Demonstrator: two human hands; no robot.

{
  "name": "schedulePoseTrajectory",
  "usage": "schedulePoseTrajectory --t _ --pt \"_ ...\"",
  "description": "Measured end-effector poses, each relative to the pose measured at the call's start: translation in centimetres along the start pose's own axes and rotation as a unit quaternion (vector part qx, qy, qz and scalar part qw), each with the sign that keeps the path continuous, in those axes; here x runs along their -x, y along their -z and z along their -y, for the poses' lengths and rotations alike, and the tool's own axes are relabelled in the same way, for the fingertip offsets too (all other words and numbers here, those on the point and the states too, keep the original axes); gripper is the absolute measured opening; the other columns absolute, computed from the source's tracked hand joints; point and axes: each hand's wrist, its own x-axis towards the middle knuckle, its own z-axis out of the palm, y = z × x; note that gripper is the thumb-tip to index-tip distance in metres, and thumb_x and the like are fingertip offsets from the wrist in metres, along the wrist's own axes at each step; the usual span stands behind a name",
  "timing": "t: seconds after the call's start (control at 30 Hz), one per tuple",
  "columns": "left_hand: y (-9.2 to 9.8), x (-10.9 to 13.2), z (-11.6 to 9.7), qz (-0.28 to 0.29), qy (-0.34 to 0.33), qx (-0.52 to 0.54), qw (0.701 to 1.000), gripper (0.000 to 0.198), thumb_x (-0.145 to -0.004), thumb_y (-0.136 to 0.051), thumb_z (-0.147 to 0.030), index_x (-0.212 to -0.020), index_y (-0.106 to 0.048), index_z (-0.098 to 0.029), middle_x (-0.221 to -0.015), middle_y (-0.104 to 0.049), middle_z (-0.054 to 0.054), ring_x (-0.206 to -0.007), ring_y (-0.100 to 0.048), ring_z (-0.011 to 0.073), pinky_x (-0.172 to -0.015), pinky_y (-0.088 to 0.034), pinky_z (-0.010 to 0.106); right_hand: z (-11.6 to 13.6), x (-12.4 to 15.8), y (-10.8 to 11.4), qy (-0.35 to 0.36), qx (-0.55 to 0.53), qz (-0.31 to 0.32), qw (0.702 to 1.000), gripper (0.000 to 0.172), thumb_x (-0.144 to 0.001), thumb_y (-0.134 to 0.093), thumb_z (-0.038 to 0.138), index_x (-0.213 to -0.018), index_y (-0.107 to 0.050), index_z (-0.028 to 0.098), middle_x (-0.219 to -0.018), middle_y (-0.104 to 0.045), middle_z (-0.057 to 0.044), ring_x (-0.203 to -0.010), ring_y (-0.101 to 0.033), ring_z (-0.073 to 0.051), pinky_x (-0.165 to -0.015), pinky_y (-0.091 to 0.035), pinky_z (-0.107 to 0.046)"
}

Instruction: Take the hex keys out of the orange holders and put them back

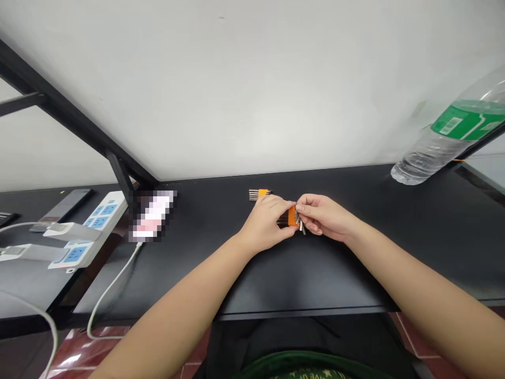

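Head view: metal keys (283,221) sideways through orange holder (292,216)

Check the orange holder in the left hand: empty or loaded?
At least partly loaded: metal rods protrude from the orange holder. Cannot tell if full.

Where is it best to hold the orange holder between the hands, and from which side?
Probably pinch the orange holder by its far and near edges, coming from the left, as the left hand does: metal rods stick out at its sides, so those edges look freer.
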Motion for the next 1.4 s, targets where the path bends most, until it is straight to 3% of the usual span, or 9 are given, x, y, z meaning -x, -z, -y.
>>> schedulePoseTrajectory --t 0.2,0.37,0.63,0.87,1.13,1.4 --pt "0.0 0.0 -0.1 -0.007 -0.021 0.008 1.0 0.031 -0.082 -0.074 -0.024 -0.111 -0.065 -0.022 -0.097 -0.072 0.004 -0.094 -0.065 0.0218 -0.093 -0.051 0.04 -0.5 -0.3 -0.2 -0.021 0.007 0.032 0.999 0.047 -0.082 -0.08 0.055 -0.071 -0.051 0.02 -0.052 -0.052 0.006 -0.037 -0.041 -0.006 -0.036 -0.03 -0.02" --pt "-0.1 0.0 -0.1 0.002 -0.008 -0.003 1.0 0.03 -0.085 -0.071 -0.028 -0.114 -0.065 -0.022 -0.098 -0.071 0.004 -0.096 -0.065 0.0229 -0.094 -0.051 0.041 -0.5 -0.2 0.0 0.015 0.01 0.027 0.999 0.05 -0.086 -0.074 0.059 -0.069 -0.048 0.02 -0.055 -0.049 0.007 -0.039 -0.041 -0.006 -0.04 -0.03 -0.021" --pt "-0.2 0.0 -0.3 -0.011 -0.024 0.018 0.999 0.027 -0.085 -0.07 -0.024 -0.112 -0.065 -0.022 -0.098 -0.071 0.004 -0.098 -0.065 0.023 -0.096 -0.052 0.042 -0.7 -0.5 0.0 0.01 0.073 0.032 0.997 0.049 -0.087 -0.072 0.063 -0.073 -0.055 0.019 -0.052 -0.04 0.008 -0.04 -0.029 -0.005 -0.039 -0.023 -0.022" --pt "-0.2 0.0 -0.1 -0.029 -0.037 0.029 0.998 0.041 -0.085 -0.071 -0.024 -0.125 -0.063 -0.022 -0.104 -0.074 0.005 -0.099 -0.066 0.022 -0.096 -0.053 0.043 -0.5 -0.4 0.8 0.014 0.014 0.075 0.997 0.047 -0.088 -0.074 0.057 -0.07 -0.052 0.019 -0.061 -0.054 0.004 -0.047 -0.049 -0.008 -0.047 -0.038 -0.024" --pt "-0.5 0.2 0.0 -0.055 -0.031 0.086 0.994 0.047 -0.081 -0.074 -0.021 -0.128 -0.065 -0.023 -0.107 -0.075 0.005 -0.1 -0.068 0.0213 -0.094 -0.056 0.042 -0.8 -0.6 1.0 0.045 0.015 0.044 0.998 0.041 -0.084 -0.079 0.053 -0.074 -0.059 0.019 -0.057 -0.059 0.004 -0.045 -0.054 -0.01 -0.046 -0.045 -0.023" --pt "-0.8 0.4 0.5 -0.035 -0.036 0.026 0.998 0.045 -0.081 -0.074 -0.023 -0.125 -0.065 -0.021 -0.105 -0.075 0.006 -0.1 -0.067 0.0227 -0.097 -0.054 0.044 -0.6 -0.5 0.9 0.029 0.076 0.037 0.996 0.041 -0.086 -0.077 0.054 -0.076 -0.059 0.019 -0.058 -0.062 0.003 -0.047 -0.06 -0.012 -0.048 -0.05 -0.025"
